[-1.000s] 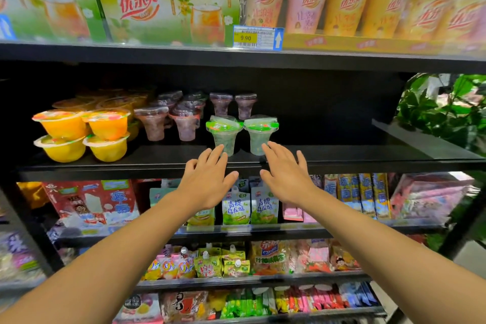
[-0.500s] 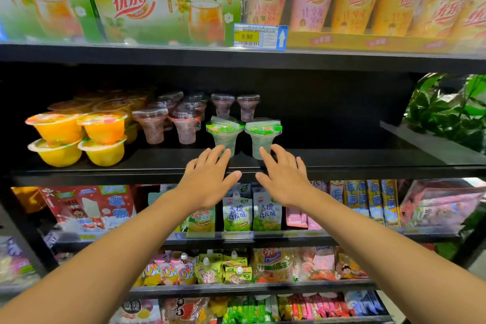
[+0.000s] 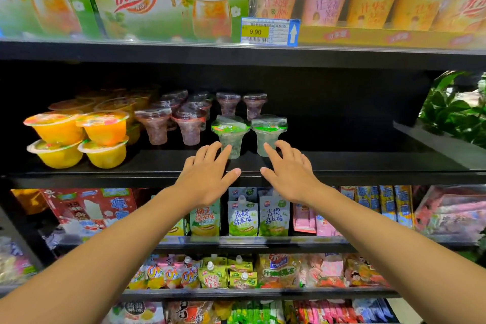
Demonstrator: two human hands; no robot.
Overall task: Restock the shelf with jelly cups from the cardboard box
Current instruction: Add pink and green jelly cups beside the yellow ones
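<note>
**Now both hands reach the green-lidded cups**

Left of the green-lidded jelly cups (image 3: 248, 134) stand the yellow cups (image 3: 79, 137) and purple cups (image 3: 173, 123), all on the black shelf (image 3: 355, 163). A moment ago both hands hung short of the shelf edge; they have since moved forward. The left hand (image 3: 203, 179), fingers spread, touches the left green cup's base; the right hand (image 3: 289, 173), also spread, meets the right one. Likely they are being nudged into line. The cardboard box is out of view.
</note>
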